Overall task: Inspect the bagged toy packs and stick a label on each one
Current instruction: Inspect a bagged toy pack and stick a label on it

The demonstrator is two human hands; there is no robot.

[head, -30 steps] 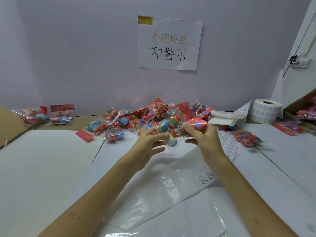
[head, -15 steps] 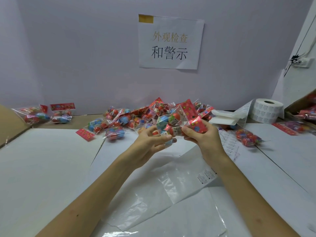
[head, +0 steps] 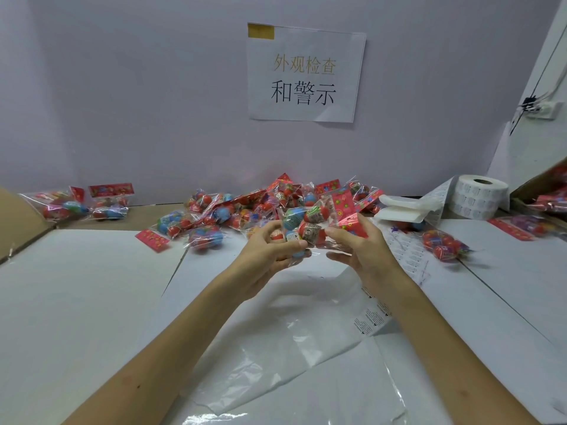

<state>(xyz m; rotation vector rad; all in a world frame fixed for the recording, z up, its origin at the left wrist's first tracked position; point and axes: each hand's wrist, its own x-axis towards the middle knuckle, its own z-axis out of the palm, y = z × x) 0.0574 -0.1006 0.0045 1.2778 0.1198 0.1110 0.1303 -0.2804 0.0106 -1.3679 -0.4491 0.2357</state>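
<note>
Head view: the person is holding one toy pack [head: 309, 229] up over the white table [head: 76, 286], just above the centre of the view. The left hand [head: 270, 253] is curling its fingers around the pack's lower end. The right hand [head: 365, 250] is pinching the red header card at the pack's other end. A heap of packs [head: 242, 210] is lying at 12 o'clock behind it, against the wall. A label roll [head: 480, 194] is standing at 2 o'clock. A clear plastic sheet [head: 291, 332] is lying at 6 o'clock, beneath the forearms.
</note>
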